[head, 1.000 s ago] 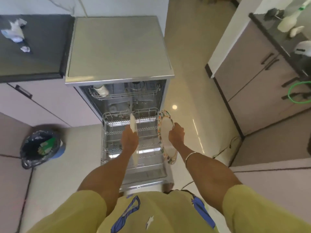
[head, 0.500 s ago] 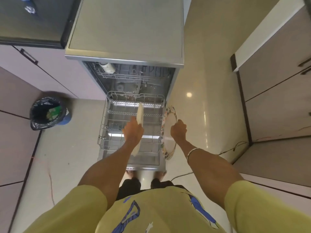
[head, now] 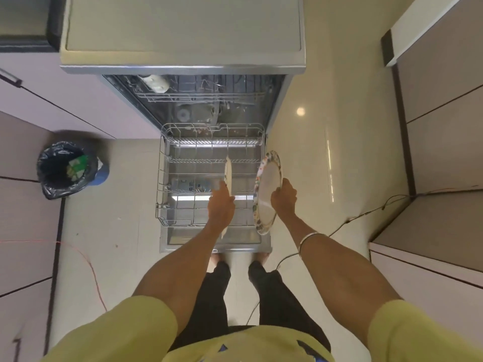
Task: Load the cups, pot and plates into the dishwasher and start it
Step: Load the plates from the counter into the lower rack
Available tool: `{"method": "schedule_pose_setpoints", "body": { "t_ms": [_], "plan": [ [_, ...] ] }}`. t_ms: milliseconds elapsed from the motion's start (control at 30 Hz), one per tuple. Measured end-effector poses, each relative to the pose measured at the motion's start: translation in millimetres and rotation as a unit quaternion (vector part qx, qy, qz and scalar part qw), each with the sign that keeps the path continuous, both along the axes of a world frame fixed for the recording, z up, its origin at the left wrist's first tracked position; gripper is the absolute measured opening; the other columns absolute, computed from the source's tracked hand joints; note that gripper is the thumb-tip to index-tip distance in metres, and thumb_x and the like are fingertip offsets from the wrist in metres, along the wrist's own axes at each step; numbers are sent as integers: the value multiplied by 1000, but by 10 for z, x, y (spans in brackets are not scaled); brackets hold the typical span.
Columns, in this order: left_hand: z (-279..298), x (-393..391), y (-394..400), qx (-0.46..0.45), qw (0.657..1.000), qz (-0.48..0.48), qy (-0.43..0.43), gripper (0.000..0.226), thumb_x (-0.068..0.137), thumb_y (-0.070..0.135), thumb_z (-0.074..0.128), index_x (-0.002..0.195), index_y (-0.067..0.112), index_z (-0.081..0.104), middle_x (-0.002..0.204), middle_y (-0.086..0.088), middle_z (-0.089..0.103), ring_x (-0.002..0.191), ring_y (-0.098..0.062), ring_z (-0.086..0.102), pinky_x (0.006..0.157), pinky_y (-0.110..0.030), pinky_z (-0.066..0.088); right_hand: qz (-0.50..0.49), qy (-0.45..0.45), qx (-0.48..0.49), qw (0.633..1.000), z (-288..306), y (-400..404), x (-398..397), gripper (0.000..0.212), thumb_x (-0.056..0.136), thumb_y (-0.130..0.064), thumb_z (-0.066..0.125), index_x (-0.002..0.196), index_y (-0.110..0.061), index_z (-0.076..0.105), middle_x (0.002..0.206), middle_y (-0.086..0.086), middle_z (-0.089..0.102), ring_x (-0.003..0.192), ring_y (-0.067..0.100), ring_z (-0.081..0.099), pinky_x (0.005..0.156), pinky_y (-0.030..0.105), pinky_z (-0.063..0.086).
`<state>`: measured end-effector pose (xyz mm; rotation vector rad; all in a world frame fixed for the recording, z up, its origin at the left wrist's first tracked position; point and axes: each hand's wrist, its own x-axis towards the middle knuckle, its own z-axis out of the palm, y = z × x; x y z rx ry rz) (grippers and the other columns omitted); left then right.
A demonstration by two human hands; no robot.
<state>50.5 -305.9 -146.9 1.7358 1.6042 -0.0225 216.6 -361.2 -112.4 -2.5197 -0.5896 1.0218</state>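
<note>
Left hand gripped cream plate edge-on over lower rack — right hand held patterned plate upright beside it, fingers curled on rim.

Bin left of dishwasher; lower rack pulled out.

We find no readable text, brand or number anywhere; the dishwasher bears a small dark mark on its door's front edge, lower centre of the frame (too blurred for us to read).
</note>
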Motion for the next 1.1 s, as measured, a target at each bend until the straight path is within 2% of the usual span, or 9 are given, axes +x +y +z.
{"method": "schedule_pose_setpoints", "body": {
  "t_ms": [67,167,367,500,667,767,867,967,1100],
  "plan": [
    [-190,-5,-2,-3,1000,-5,-17,41,91,11,65,117,15,34,108,-17,62,93,-38,66,71,-52,59,2,8,5,1000,-142,43,-30,35,95,0,46,130,1,49,125,25,59,115,44,56,96,49,47],
    [-413,30,-4,-6,999,-1,-39,36,94,9,63,122,7,40,111,-19,64,93,-36,67,73,-46,60,0,21,10,1000,-342,65,-74,40,92,2,45,132,-1,48,125,24,59,116,44,55,98,51,47],
    [-777,179,-58,10,999,-4,-39,37,95,14,62,126,6,43,109,-19,66,91,-34,68,72,-49,61,-25,30,14,999,-662,76,-196,40,94,1,43,134,-3,50,127,20,60,118,41,54,99,46,44],
    [-1026,157,-72,-3,999,14,-30,36,96,15,61,127,10,42,94,-13,67,81,-30,68,69,-45,60,-35,30,25,999,-764,104,-277,38,98,-4,45,136,-3,48,131,18,59,120,38,54,98,42,43],
    [-1272,161,37,-7,999,6,-39,34,97,16,60,126,5,46,92,-8,65,71,-20,61,66,-33,58,-25,43,21,999,-997,171,-355,41,101,-6,42,142,-5,44,131,17,60,117,35,58,92,37,45],
    [-1397,223,113,-25,1000,5,-14,29,96,15,60,121,5,49,93,-13,67,78,-31,66,73,-45,59,-15,57,0,998,-1153,190,-377,44,101,-5,41,145,-8,38,131,18,59,114,34,59,87,33,46],
    [-1508,275,82,-32,999,-33,6,26,97,14,58,120,8,48,101,-17,67,88,-36,66,76,-51,58,-4,86,-36,996,-1275,237,-339,40,99,-7,47,138,-5,43,126,20,60,115,35,59,88,34,47],
    [-1606,269,-3,-19,999,-23,19,19,97,21,55,114,15,48,96,-11,67,80,-33,67,68,-50,60,2,99,-73,992,-1376,272,-306,37,96,-7,53,133,-2,46,125,21,60,116,36,58,91,36,48],
    [-1602,239,-72,-45,998,18,51,19,98,29,54,110,16,49,95,-9,65,83,-31,66,72,-48,59,-29,114,-92,989,-1413,253,-301,43,92,-7,58,132,-1,44,128,21,57,118,37,57,91,37,50]
  ]
}}
